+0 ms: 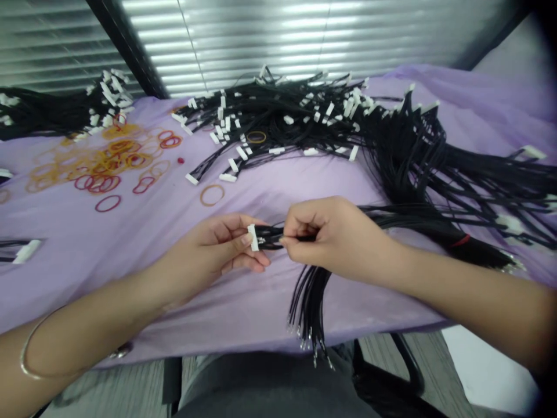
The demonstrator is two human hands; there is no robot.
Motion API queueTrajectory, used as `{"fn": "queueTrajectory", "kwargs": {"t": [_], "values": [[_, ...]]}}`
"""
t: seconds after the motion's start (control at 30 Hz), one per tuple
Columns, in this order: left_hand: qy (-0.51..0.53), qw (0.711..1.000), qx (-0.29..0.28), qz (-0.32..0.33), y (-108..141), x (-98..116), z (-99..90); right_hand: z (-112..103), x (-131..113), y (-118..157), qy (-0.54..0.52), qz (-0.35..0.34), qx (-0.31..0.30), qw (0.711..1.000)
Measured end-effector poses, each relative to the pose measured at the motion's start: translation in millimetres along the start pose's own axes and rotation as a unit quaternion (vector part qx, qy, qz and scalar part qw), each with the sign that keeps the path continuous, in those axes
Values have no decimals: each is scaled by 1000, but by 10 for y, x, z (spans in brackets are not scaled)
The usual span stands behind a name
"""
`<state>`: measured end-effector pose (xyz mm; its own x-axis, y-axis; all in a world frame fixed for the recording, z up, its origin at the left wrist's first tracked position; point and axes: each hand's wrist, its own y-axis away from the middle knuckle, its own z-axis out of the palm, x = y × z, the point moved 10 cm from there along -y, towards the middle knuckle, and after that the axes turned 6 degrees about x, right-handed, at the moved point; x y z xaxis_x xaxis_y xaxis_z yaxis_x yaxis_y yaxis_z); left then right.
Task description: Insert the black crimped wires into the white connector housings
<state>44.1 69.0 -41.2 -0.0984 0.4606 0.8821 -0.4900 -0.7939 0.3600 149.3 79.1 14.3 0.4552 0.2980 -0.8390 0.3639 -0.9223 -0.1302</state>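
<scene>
Between the thumb and fingers of my left hand (230, 241) is a white plastic connector (253, 237), with several black wires running out of its right side. My right hand (331, 235), closed in a pinch just to the right, grips black wires (272, 237) close to the connector. A small metal terminal shows at the connector's edge. Under my right hand, a bundle of loose black wires (311, 302) hangs over the table's front edge, its bare ends tipped with metal terminals. Another bundle of black wires (418, 223), tied with a red band, stretches away to the right.
A large heap of black wire harnesses (282, 116) with white connectors lies at the back. Yellow and red rubber bands (117, 157) are scattered at left on the purple cloth (174, 325). More harnesses (56, 110) lie back left. Window blinds (261, 40) stand behind the table.
</scene>
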Motion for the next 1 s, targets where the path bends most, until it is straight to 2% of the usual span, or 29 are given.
{"fn": "queueTrajectory", "kwargs": {"t": [0.23, 0.63, 1.0], "values": [[10, 1000, -5, -7, 6, -9, 18, 59, 118, 23, -23, 61, -22, 998], [40, 999, 9, -34, -18, -35, 9, 84, 177, -28, -17, 83, -25, 996], [26, 999, 2, -33, -26, -16, 27, 51, 142, -28, -3, 69, -25, 997]]}}
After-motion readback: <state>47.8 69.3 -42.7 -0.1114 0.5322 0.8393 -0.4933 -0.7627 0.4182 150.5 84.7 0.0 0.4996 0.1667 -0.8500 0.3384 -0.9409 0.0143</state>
